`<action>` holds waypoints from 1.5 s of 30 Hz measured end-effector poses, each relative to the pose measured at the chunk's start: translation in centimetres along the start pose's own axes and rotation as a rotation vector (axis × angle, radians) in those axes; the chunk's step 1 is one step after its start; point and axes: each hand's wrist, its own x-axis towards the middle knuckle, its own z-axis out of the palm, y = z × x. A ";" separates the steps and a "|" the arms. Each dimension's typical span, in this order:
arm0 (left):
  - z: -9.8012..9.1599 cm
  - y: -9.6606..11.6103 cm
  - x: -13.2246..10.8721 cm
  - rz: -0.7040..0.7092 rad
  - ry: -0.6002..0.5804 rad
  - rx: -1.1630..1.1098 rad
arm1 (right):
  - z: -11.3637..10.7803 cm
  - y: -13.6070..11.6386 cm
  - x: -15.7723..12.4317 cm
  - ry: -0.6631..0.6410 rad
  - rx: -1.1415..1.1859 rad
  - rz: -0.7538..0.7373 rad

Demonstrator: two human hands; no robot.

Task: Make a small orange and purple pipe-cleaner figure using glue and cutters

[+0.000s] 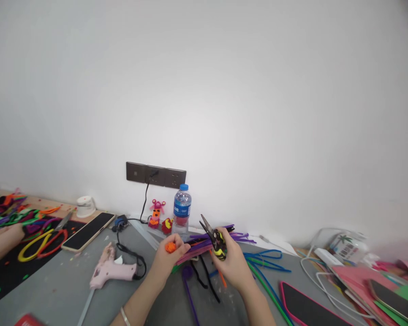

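My left hand [166, 262] is closed on a small orange pipe-cleaner coil [170, 247]. In my right hand [234, 260] are scissors with black-and-yellow handles [219, 251], their blades parted and pointing up and left. Behind and between my hands lies a bundle of purple and pink pipe cleaners [199, 248]. A purple pipe cleaner with a coiled end [188, 272] lies below my left hand. Black pieces [209, 281] and an orange piece [222, 278] lie on the grey mat [170, 301] near my right hand.
A pink glue gun [112, 270], a phone [88, 232] and red-and-yellow scissors [47, 244] lie left. A water bottle [182, 210] and small figure [155, 214] stand near the wall. Another person's hand [7, 240] is far left. Blue pipe cleaners [267, 260] and a pink-edged phone [308, 305] lie right.
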 end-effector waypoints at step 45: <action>0.6 -0.4 -0.8 -0.105 -0.102 0.054 | -0.2 0.8 0.0 0.083 -0.051 0.043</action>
